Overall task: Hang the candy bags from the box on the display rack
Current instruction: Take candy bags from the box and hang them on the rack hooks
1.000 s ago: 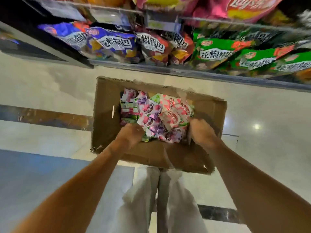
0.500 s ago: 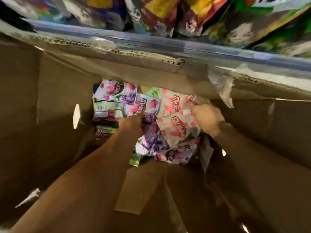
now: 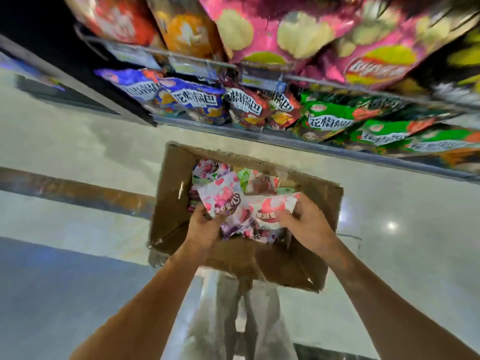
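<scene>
1. A brown cardboard box (image 3: pixel 171 203) stands open on a pale, glossy tiled floor (image 3: pixel 78 152), just in front of the person's legs in light trousers (image 3: pixel 262 320).
2. Inside the box lies a loose heap of small plastic candy bags (image 3: pixel 213 170). Most are white with pink print, and a few are purple or green.
3. The left hand (image 3: pixel 205 227) reaches into the box, its fingers curled around the lower edge of a white-and-pink candy bag (image 3: pixel 223 197) on top of the heap.
4. The right hand (image 3: pixel 306 222) also reaches in. Its fingers are closed on the lower right corner of a second white-and-pink candy bag (image 3: pixel 270 207), which touches the first.
5. Both forearms are bare and come up from the bottom of the view.
6. Beyond the box, a low metal store shelf (image 3: pixel 233 133) carries blue, red and green snack bags (image 3: pixel 330 118).
7. On the shelf above sit large pink crisp bags (image 3: pixel 285 35), blurred.
</scene>
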